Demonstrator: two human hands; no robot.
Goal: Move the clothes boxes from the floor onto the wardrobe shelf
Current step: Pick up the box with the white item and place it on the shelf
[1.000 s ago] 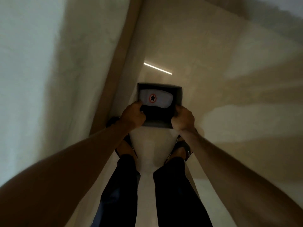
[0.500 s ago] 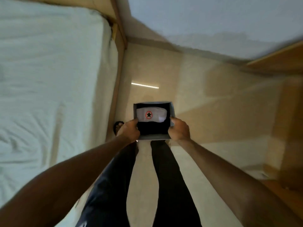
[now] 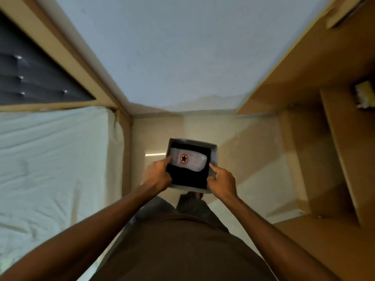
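A small grey open-topped clothes box (image 3: 214,157) is held in front of my waist, well above the floor. Inside it lies dark folded cloth with a pale piece (image 3: 188,162) bearing a black star in a red ring. My left hand (image 3: 156,175) grips the box's left wall, thumb over the rim. My right hand (image 3: 221,182) grips the right wall the same way. The wooden wardrobe (image 3: 316,82) stands open to my right, its shelf (image 3: 343,159) running along the right side.
A bed with a pale sheet (image 3: 52,165) fills the left side, with a dark headboard (image 3: 30,78) above it. A narrow strip of tiled floor (image 3: 243,159) lies between bed and wardrobe. A small yellowish item (image 3: 365,96) sits inside the wardrobe.
The box has come up from floor level to waist height in both hands. My view has tilted up, so the wall, headboard and open wardrobe now show.
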